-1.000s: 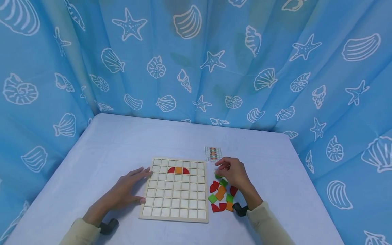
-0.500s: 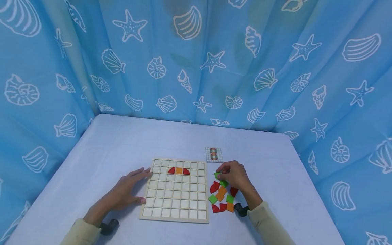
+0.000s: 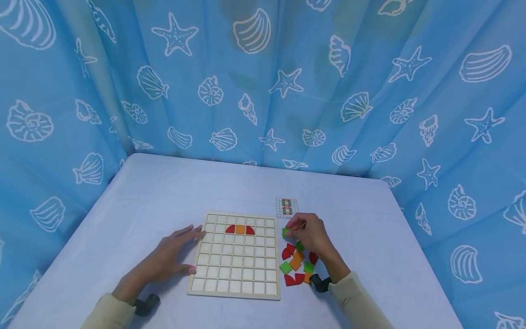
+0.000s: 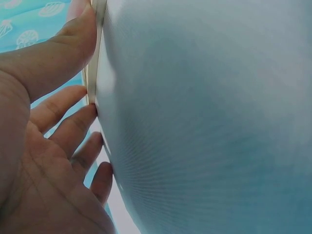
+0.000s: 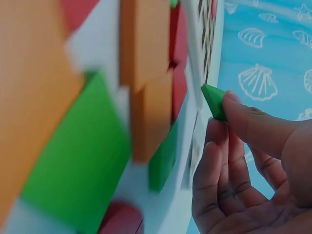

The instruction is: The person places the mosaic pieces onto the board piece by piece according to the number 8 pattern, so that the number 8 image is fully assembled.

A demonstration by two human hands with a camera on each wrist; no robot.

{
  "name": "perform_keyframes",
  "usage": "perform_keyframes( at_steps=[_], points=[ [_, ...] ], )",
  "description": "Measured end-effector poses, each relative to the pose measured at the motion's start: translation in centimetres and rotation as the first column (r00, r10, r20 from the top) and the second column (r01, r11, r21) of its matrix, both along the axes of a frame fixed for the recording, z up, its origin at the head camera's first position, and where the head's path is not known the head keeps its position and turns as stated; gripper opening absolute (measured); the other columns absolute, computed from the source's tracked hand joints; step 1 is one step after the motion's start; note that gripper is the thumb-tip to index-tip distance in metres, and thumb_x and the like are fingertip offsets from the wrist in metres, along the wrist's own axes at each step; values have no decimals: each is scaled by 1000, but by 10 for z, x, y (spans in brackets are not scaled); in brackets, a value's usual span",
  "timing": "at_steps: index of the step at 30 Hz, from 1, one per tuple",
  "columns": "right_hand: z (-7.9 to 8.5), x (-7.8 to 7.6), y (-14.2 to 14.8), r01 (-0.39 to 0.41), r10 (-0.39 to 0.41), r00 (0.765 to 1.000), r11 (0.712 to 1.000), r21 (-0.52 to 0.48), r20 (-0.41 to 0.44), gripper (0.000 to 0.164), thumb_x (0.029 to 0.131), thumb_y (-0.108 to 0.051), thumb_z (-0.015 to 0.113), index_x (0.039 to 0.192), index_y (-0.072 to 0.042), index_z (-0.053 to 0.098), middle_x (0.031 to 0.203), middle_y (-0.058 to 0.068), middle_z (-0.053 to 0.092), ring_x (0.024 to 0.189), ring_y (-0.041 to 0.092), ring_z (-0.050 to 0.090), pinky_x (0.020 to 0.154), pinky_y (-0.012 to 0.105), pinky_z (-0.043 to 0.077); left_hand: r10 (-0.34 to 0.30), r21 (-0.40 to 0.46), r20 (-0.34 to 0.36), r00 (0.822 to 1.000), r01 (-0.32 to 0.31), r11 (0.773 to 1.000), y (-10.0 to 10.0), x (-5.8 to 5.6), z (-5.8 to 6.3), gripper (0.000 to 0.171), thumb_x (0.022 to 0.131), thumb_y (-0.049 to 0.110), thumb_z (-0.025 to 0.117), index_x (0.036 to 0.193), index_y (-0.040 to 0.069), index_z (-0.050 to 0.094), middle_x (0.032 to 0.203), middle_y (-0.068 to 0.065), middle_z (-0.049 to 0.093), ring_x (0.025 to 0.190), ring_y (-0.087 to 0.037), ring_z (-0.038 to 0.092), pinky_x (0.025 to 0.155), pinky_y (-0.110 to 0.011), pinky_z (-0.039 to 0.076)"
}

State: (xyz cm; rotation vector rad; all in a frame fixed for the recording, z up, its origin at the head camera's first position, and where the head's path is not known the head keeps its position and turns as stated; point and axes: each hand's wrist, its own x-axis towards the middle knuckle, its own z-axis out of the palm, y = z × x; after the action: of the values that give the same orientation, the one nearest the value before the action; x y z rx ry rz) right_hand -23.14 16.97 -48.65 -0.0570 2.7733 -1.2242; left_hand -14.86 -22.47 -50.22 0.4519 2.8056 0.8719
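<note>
A wooden grid board [image 3: 233,294] lies on the table, with an orange square tile [image 3: 240,229] between two red quarter-round tiles [image 3: 230,229] in its second row. My left hand [image 3: 167,257] rests against the board's left edge, fingers extended, thumb near the lower edge; in the left wrist view its fingertips meet the wooden rim [image 4: 92,78]. My right hand [image 3: 311,233] pinches a green square tile [image 5: 214,101] between thumb and fingers, just right of the board. Below that hand lies a loose group of red, orange and green tiles [image 3: 285,267].
A small printed pattern card [image 3: 286,207] lies beyond the board's upper right corner. Black wrist cameras [image 3: 147,305] sit on both wrists. The white-covered table [image 3: 185,183] ends at a blue shell-print curtain [image 3: 255,91].
My right hand has taken up a green tile from the top of the group and shifted it slightly left, toward the board. The left hand stays in place.
</note>
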Motion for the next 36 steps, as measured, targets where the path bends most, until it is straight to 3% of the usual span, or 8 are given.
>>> perform_keyframes(
  at_steps=[9, 22, 30, 36],
  points=[
    [9, 6, -33, -32, 32, 999, 997, -68, -11, 16, 88, -6, 87, 94, -20, 81, 89, 1, 71, 80, 20, 61, 69, 26, 54, 3, 15, 3, 1000, -3, 1000, -1, 0, -3, 98, 76, 37, 94, 161, 19, 46, 171, -10, 41, 159, -48, 30, 121, -77, 31],
    [7, 12, -79, -185, 181, 983, 974, -130, -41, 11, 88, -11, 87, 92, -20, 84, 85, -3, 74, 76, 15, 62, 67, 25, 54, 5, 14, -9, 1000, -5, 1000, 0, 2, -1, 97, 77, 36, 94, 160, 19, 47, 171, -10, 42, 159, -47, 30, 121, -76, 31],
    [8, 11, -108, -279, 277, 960, 950, -140, -38, 7, 89, -8, 86, 91, -14, 83, 85, -1, 76, 77, 12, 67, 68, 28, 58, -2, 25, -8, 1000, 3, 1000, 0, 1, 0, 96, 77, 37, 94, 160, 19, 48, 170, -10, 42, 159, -48, 30, 121, -77, 31],
    [5, 8, -125, -283, 281, 959, 955, -94, -34, 7, 88, -8, 87, 85, -13, 82, 80, -2, 75, 74, 11, 64, 63, 27, 53, -10, 27, -14, 1000, 11, 1000, 0, 1, 1, 95, 78, 37, 93, 159, 18, 48, 170, -10, 42, 158, -48, 31, 121, -76, 31]
  ],
)
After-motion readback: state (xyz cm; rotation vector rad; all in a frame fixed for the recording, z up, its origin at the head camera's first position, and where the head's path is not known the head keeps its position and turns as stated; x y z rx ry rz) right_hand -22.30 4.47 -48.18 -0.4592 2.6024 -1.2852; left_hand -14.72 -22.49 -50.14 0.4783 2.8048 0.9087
